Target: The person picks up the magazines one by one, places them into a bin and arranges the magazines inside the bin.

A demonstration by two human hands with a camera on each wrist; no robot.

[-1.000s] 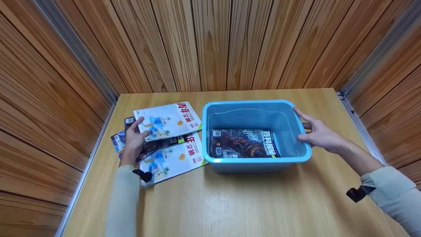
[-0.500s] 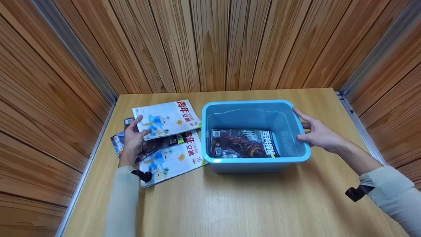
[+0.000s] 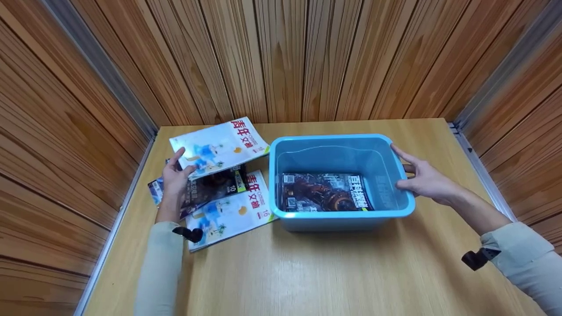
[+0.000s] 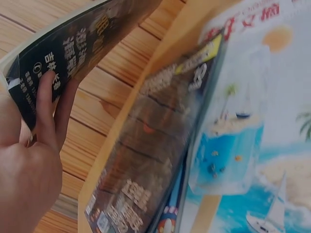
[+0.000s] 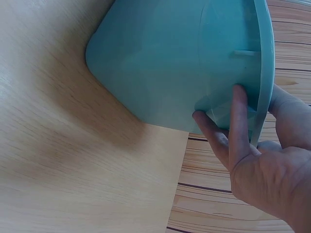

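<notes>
Wood-slat walls around a light wooden surface (image 3: 333, 272); blue bin (image 3: 342, 221) at centre with a dark magazine (image 3: 325, 197) flat on its bottom. At 9 o'clock of the bin, left hand (image 3: 174, 182) pinches the near corner of the white magazine (image 3: 217, 145), thumb on top and fingers (image 4: 48, 109) curled under, tilting it up off the dark-cover magazine (image 3: 215, 186) and second white magazine (image 3: 230, 210). Right hand (image 3: 428, 180) at the bin's 3 o'clock wall: fingers (image 5: 238, 121) straight, slightly spread, flat on the outside, thumb over the rim.
</notes>
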